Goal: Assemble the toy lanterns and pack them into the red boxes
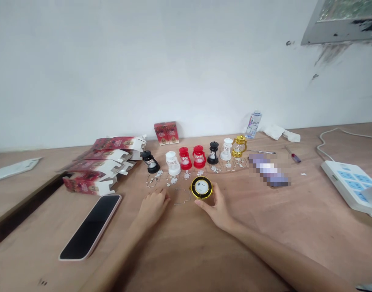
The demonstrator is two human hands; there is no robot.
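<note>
My right hand is closed around a small gold lantern tipped on its side, its round base facing me. My left hand rests flat on the wooden table with fingers stretched out, holding nothing, just below several small metal parts. A thin wire handle lies between my hands. Beyond them stands a row of several mini lanterns: black, white, two red, black, white and gold.
A phone lies face up at the left. Flattened red cartons are stacked behind it; two upright red boxes stand by the wall. A water bottle, a screwdriver and a white power strip sit at the right.
</note>
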